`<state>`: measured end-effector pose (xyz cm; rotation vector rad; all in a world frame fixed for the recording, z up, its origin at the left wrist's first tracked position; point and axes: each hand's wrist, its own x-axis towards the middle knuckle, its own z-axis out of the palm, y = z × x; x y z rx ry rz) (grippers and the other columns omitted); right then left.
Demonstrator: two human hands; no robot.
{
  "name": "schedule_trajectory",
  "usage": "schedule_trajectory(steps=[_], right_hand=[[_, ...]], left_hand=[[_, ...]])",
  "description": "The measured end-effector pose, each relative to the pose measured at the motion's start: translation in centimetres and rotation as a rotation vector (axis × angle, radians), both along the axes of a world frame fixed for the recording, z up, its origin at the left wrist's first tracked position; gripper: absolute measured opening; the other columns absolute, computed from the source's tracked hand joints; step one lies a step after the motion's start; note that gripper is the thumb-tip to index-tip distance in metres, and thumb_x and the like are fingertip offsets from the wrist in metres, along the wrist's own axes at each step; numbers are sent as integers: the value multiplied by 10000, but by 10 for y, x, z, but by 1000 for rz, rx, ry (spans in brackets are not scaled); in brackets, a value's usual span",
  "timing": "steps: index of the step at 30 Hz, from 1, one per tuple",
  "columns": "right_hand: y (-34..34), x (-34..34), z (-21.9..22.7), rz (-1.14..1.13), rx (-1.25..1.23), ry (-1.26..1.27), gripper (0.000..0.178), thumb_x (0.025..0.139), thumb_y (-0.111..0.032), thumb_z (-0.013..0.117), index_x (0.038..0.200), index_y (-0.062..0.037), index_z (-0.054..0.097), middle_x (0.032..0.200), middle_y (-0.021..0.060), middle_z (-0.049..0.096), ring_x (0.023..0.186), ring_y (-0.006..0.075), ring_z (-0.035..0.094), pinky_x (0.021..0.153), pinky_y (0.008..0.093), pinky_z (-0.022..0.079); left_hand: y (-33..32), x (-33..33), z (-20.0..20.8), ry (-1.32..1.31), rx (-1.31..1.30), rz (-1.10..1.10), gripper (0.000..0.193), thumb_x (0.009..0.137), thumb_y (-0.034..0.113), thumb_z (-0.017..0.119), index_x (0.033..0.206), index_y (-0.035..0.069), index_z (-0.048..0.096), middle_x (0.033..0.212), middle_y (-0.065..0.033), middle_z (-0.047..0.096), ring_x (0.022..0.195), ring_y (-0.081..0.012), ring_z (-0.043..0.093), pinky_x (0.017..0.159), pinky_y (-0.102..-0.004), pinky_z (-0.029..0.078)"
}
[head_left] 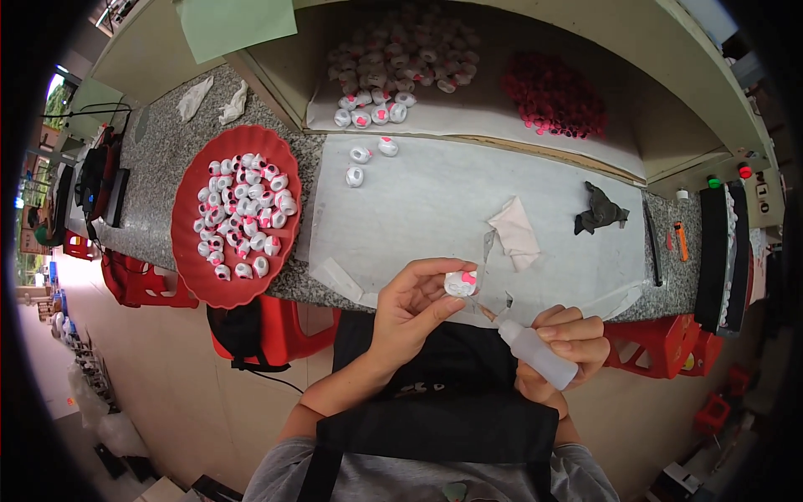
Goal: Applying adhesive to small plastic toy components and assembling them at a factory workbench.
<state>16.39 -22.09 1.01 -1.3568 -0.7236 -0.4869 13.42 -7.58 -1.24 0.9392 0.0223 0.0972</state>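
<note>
Head view: left hand (410, 308) has a fingertip grip on a small round white-and-pink piece (459, 285), near front edge of speckled grey stone worktop (155, 180). Right hand (573, 341) has its grip around a translucent white plastic squeeze bottle (540, 356); nozzle points toward piece, contact unclear.

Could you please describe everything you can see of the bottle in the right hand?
The bottle looks like translucent, whitish plastic: a cylindrical body, sloping shoulder and narrow, brownish tip. It is tilted, tip pointing up-left toward a white-and-pink piece, apparently not touching it. The right hand grips its body.
</note>
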Motion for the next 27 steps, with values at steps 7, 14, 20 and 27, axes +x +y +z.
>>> schedule_trajectory(steps=[7,14,20,27], right_hand=[[-38,15,-12,-266,160,282,279,668,-45,530,856,-64,324,876,97,406,715,170,446,636,289,399],[-94,15,-26,-329,168,659,278,672,41,474,923,-19,371,897,97,451,727,176,501,597,293,444],[-101,27,-40,-204,172,739,331,687,35,467,998,-2,360,857,122,469,611,181,537,562,292,461],[-88,50,-39,-114,184,767,256,793,-78,404,1036,-6,370,726,79,457,467,133,461,452,238,398]], left_hand=[[41,24,-14,48,769,162,219,676,-50,564,879,7,503,977,-98,519,980,-206,482,900,-364,316],[44,40,1,-23,1344,286,268,626,-3,596,884,36,535,910,-86,537,969,-263,458,854,-338,330],[-47,137,23,-340,1419,-59,142,678,170,592,742,43,594,762,-89,551,765,-220,498,683,-305,370],[-119,199,-15,-151,1407,-188,228,630,259,652,628,35,605,535,-44,546,507,-136,507,505,-257,377]])
